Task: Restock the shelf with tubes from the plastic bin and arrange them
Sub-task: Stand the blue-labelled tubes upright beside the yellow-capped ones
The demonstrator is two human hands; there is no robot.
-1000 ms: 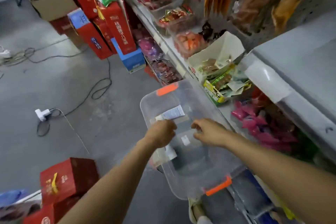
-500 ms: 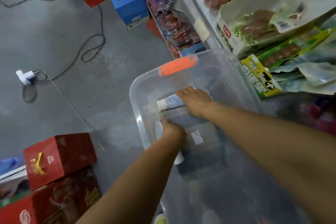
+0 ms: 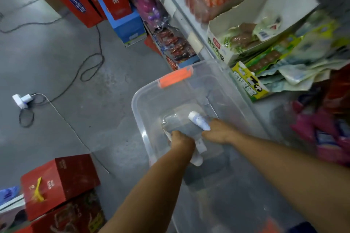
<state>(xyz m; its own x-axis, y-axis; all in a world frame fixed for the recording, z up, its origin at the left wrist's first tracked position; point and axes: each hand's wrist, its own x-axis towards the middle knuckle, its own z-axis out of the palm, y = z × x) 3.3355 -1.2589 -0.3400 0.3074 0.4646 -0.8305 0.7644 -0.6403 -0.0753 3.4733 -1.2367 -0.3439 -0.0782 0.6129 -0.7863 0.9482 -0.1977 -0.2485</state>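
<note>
A clear plastic bin (image 3: 140, 111) with an orange latch (image 3: 175, 78) stands on the floor beside the shelf. Both my hands are inside it. My right hand (image 3: 219, 133) grips a white tube (image 3: 198, 120) whose cap end points up and to the left. My left hand (image 3: 182, 142) holds white tubes (image 3: 198, 152) whose ends stick out below the fist toward me. The shelf (image 3: 191, 38) runs along the right, its edge just past the bin's far corner.
On the shelf lie an open white carton of snack packs (image 3: 251, 30), green and yellow packets (image 3: 250, 85) and pink packets (image 3: 318, 130). Red gift boxes (image 3: 60, 181) stand at lower left, more red and blue boxes (image 3: 106, 0) at the back. A cable and plug (image 3: 22, 100) lie on the grey floor.
My right hand closed on a tube at the bin's bottom and lifted it, cap end up. My left hand stays low in the bin with its tubes. The view has dipped closer.
</note>
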